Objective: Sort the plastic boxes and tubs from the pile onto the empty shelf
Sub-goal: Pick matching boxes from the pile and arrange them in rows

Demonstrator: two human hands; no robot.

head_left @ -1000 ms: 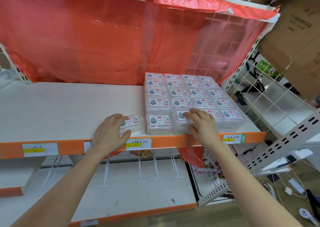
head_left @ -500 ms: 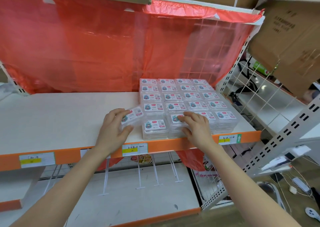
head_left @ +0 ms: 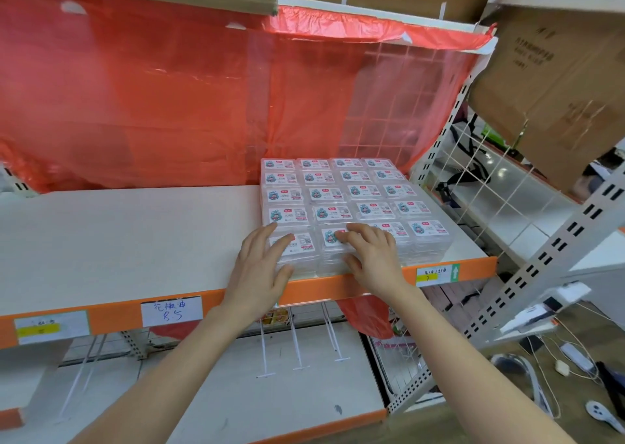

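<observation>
Bare left hand (head_left: 262, 269), bare right hand (head_left: 372, 257), two bare forearms (head_left: 189, 359).

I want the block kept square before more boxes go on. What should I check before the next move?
1. Front-left stack in line with the block behind it: ok.
2. Left hand rests on that stack: ok.
3. Right hand steadies the second front stack: ok.
4. Both front stacks fully behind the orange edge: cannot tell, the hands cover it.
5. Bare shelf left of the block for another column: ok.
</observation>
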